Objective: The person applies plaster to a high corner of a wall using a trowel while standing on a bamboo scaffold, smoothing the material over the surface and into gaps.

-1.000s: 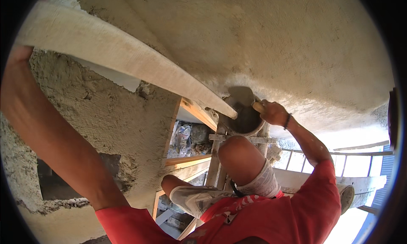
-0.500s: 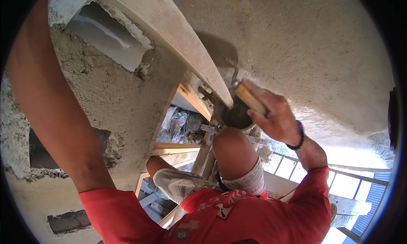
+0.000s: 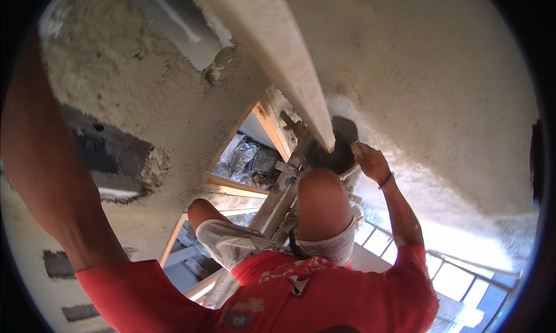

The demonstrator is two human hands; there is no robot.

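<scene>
My right hand (image 3: 372, 164) is closed round the wooden handle of a trowel (image 3: 357, 152), at the right side of a dark bucket (image 3: 315, 159). The trowel's blade cannot be made out against the dark bucket. My left forearm (image 3: 43, 159) rises along the left edge, and its hand is outside the picture. A long pale wooden board (image 3: 284, 43) slants down from the top, its lower end over the bucket's mouth.
Rough plastered wall (image 3: 133, 72) with rectangular openings spreads at left; smoother wall (image 3: 428, 84) lies at right. Below are my bent knee (image 3: 323, 202), scaffold timbers (image 3: 275, 202), a wood-framed opening showing rubble (image 3: 249, 159), and a metal railing (image 3: 463, 266) at lower right.
My right hand has lowered the trowel from above the bucket to its right side. The view has shifted, and the board and left arm appear in slightly different places.
</scene>
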